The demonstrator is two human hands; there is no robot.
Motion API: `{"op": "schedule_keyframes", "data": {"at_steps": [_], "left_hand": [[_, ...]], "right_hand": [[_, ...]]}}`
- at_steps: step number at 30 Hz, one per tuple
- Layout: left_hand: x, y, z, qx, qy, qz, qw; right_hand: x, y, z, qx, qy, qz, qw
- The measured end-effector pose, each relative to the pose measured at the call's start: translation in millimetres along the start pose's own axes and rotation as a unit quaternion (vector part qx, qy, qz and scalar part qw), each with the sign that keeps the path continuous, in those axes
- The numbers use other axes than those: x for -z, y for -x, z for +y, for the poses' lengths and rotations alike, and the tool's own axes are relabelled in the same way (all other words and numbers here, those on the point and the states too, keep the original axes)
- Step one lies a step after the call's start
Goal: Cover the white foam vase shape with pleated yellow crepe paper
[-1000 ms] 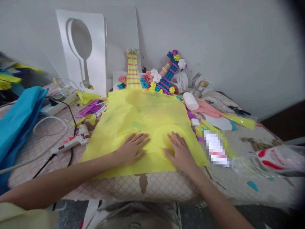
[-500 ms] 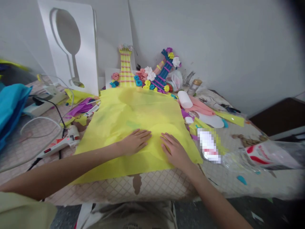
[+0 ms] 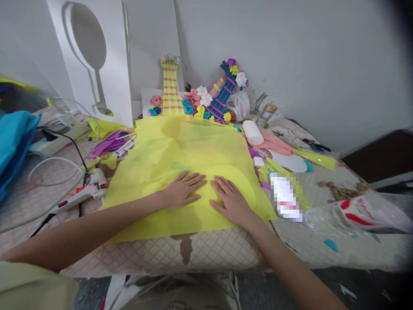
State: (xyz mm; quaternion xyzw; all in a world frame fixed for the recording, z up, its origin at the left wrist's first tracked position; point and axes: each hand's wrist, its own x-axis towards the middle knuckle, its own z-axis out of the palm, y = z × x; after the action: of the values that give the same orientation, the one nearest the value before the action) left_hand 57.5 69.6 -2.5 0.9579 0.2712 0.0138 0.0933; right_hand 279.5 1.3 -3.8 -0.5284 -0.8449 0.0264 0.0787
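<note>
A large yellow sheet (image 3: 193, 142), thin like crepe paper or fabric, lies spread over the table in front of me. Its surface is slightly wrinkled, and faint shapes show through from beneath; what they are I cannot make out. My left hand (image 3: 183, 190) rests flat on the sheet near its middle, fingers pointing right. Just to the right of it, my right hand (image 3: 232, 201) also lies flat, fingers stretched toward the upper left. A small gap separates the two hands, and neither holds anything.
On the left are a hot glue gun (image 3: 84, 196), a power strip (image 3: 60, 137) and cables. Behind stand a white board with a cutout (image 3: 116, 56) and decorated guitar shapes, one yellow (image 3: 171, 86), one blue (image 3: 222, 97). A plastic bottle (image 3: 361, 211) lies at right.
My right hand has slid slightly left along the sheet, closer to my left hand. The left hand has barely moved. The camera view has shifted a little.
</note>
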Motion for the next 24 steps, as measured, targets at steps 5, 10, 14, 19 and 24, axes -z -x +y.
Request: {"op": "schedule_keyframes", "data": {"at_steps": [5,10,14,19,24], "left_hand": [[0.4,1,1,-0.006,0.006,0.006,1.000],[3.1,1,3,-0.005,0.012,0.006,1.000],[4.3,1,3,-0.005,0.006,0.003,1.000],[1.9,0,1,-0.010,-0.003,0.006,1.000],[0.8,0,1,-0.007,-0.009,0.005,1.000]], "right_hand": [[9,-10,0,-0.031,-0.059,0.036,0.997],[19,-21,10,-0.072,-0.094,0.073,0.990],[26,-17,26,-0.088,-0.104,0.085,0.987],[42,0,58,-0.155,-0.113,0.160,0.968],[30,11,50,-0.123,-0.088,0.085,0.985]]}}
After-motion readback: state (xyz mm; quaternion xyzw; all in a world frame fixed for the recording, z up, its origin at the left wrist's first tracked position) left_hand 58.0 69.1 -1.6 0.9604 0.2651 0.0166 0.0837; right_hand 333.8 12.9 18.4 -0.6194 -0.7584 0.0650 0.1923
